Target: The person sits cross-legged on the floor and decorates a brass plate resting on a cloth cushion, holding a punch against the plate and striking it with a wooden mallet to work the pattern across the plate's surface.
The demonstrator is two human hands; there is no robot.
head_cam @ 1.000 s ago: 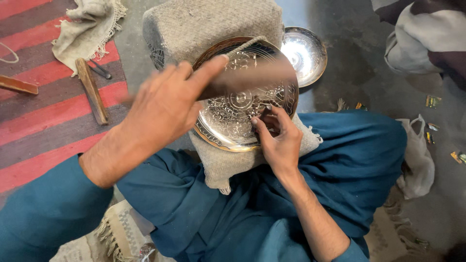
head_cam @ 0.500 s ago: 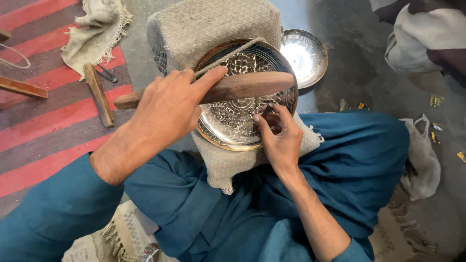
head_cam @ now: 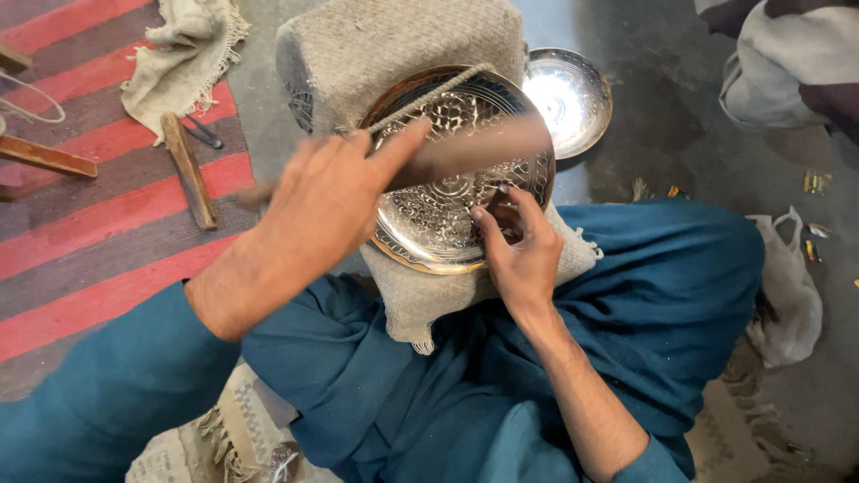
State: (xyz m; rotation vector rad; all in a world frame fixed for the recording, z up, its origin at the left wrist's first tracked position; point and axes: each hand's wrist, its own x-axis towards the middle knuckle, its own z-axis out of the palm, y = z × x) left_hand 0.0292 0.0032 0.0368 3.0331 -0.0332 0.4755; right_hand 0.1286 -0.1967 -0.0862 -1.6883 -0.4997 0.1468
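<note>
A round engraved silver plate [head_cam: 436, 224] lies tilted on a grey cloth-covered block [head_cam: 403, 45] in my lap, with a cord [head_cam: 429, 100] stretched over its top edge. My left hand [head_cam: 322, 207] is closed around a wooden stick [head_cam: 488, 148], which is blurred and lies across the plate. My right hand [head_cam: 523, 255] rests on the plate's lower right rim. Its fingers pinch a small dark punch [head_cam: 497, 195] against the metal.
A plain shiny bowl [head_cam: 573, 94] sits on the floor behind the block. On the red striped rug [head_cam: 80, 241] to the left lie a wooden bar [head_cam: 190, 170] and a fringed cloth [head_cam: 183, 63]. A white plastic bag [head_cam: 789, 286] lies on the right, and another person's clothing [head_cam: 787, 63] shows at top right.
My left hand has swung the wooden stick over the plate, and it is blurred again after being sharp. My right hand has stayed on the plate's rim with the punch.
</note>
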